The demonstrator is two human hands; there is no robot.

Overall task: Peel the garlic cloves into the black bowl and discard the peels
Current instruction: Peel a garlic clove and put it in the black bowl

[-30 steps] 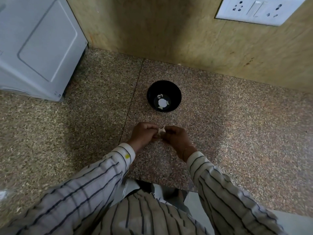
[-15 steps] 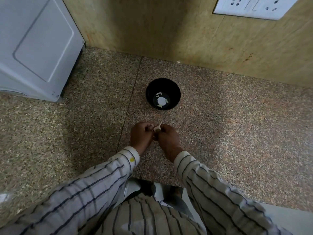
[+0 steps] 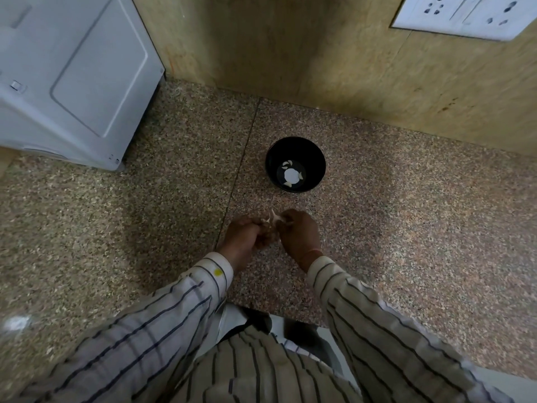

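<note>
Head view: garlic clove [image 3: 272, 221] pinched between both hands, just above the granite worktop [image 3: 406, 228], near its middle, slightly toward the front edge. Pale peel sticks up out of the pinch, pointing toward the back wall; the clove's own long axis is too small and too covered to tell. Left hand [image 3: 245, 238] has its fingers curled round the clove from the left side, right hand [image 3: 299, 232] pinches the peel end from the right; fingertips of both meet at the clove, so neither is free.

Black bowl [image 3: 295, 164] stands straight ahead of the hands, toward the back wall, near but apart from them, a little to the right of the worktop seam [image 3: 241, 170]. Several peeled cloves [image 3: 287, 164] lie on its bottom around a white round spot. Right hand sits marginally nearer the bowl, so my guess is the drop goes forward and slightly right. Peeling looks unfinished, skin not yet off.

Grey appliance [image 3: 72, 77] at the back left corner, well apart. Socket plate [image 3: 465, 16] on the wall, upper right. No peel bin visible.
</note>
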